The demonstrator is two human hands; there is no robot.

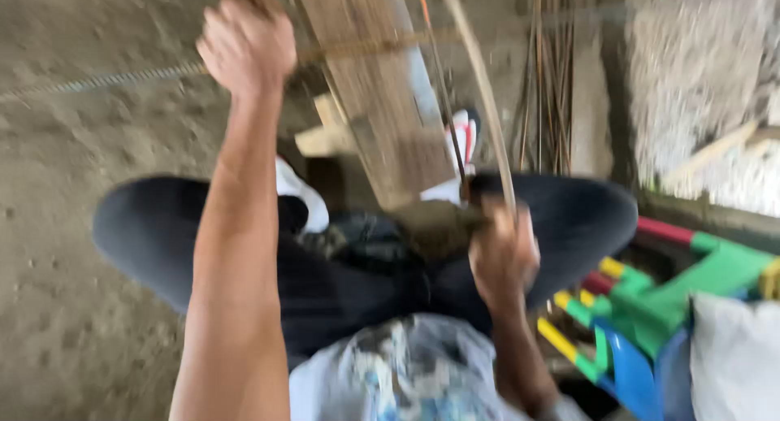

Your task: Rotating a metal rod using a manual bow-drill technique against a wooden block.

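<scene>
The person sits low on a dirt floor (73,250), knees spread, with a long wooden plank (382,104) leaning away between the legs, its lower end just above the right hand's grip and its upper length passing just right of the raised left fist. The left hand (246,43) is closed tight, seemingly around a thin strip or cord (97,81) that runs off to its left across the ground; blur hides exactly what the fingers clamp. The right hand (504,254) is curled shut low by the lap on the base of a thin bent strip (479,80), which arcs up and away from that grip alongside the plank. A good pull here probably means keeping the lower fist firm as an anchor and drawing the upper fist steadily, so the strip bends without splitting. Bright plastic stools (650,307) sit right of the lower grip.
</scene>
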